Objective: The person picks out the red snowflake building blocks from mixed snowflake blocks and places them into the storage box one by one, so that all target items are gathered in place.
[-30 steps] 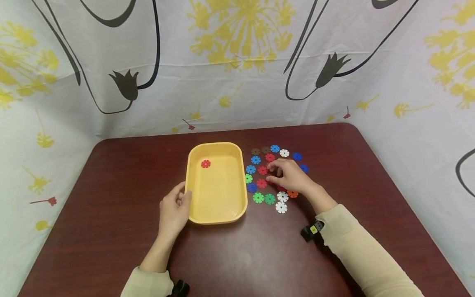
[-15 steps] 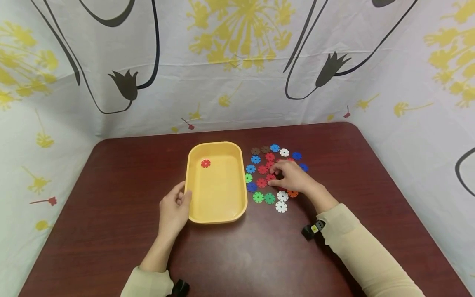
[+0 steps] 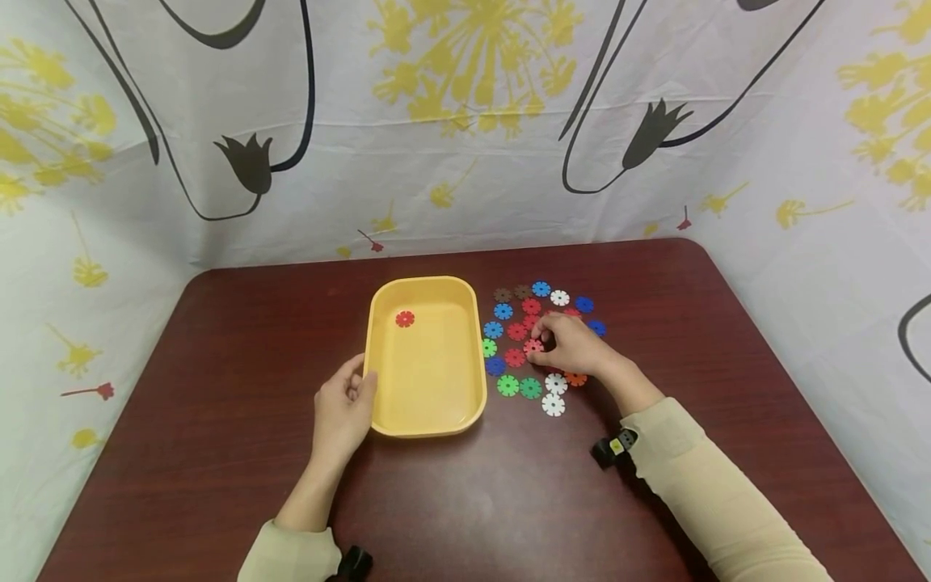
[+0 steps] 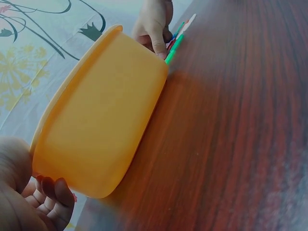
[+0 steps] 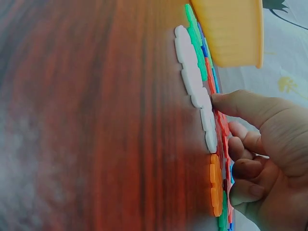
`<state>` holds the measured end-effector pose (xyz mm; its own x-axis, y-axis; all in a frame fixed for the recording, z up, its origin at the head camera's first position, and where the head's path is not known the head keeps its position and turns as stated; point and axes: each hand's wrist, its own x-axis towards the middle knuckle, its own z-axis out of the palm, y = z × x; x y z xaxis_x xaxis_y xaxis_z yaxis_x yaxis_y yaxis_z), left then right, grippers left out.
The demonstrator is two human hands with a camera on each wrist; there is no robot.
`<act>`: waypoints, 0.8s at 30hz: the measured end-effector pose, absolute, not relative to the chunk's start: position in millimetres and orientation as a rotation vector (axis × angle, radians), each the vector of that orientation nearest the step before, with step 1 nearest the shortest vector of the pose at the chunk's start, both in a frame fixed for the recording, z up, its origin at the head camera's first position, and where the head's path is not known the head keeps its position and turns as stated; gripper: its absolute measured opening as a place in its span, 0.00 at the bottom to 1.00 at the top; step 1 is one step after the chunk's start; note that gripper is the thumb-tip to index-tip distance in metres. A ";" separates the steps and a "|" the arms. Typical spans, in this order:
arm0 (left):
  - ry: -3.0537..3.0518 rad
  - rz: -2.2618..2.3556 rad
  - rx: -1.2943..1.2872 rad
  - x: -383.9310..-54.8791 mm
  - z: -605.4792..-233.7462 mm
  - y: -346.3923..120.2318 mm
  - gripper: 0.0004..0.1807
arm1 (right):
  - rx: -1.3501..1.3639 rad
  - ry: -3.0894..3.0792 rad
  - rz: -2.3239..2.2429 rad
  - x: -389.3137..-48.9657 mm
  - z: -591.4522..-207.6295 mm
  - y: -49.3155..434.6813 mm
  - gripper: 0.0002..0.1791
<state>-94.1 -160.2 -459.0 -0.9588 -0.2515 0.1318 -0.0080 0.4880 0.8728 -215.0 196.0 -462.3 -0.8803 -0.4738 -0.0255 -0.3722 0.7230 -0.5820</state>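
Left hand [image 3: 344,408] holds yellow tray [image 3: 429,380]; right of it, right hand [image 3: 575,345] seems to pinch red disc [image 3: 533,347], likely light and stiff: grab its edges

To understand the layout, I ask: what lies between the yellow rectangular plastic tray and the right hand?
In the head view, a flat, notched green plastic disc and similar blue discs lie beside the tray, then red discs toward the right hand.

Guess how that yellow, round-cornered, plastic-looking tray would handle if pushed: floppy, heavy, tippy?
The tray is probably light, with thin-looking walls and just one red, notched, flat disc inside. It seems fairly stiff, its rim showing no bend where the left hand grips it. Being wide and shallow, it would likely slide rather than tip.
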 end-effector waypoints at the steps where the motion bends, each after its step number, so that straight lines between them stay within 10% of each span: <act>1: -2.494 -1.462 0.220 -94.0 -458.7 -160.1 0.19 | -0.687 2.754 -0.881 -215.1 -462.6 196.2 0.16; 24: -2.480 -1.493 0.216 -95.5 -460.5 -160.9 0.19 | -0.760 2.669 -0.904 -218.2 -461.3 199.7 0.18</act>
<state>-95.5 -160.9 -460.5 -0.9606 -0.2473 0.1266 -0.0040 0.4677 0.8839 -218.2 199.7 -461.3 -0.8413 -0.5389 -0.0429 -0.4019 0.6766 -0.6170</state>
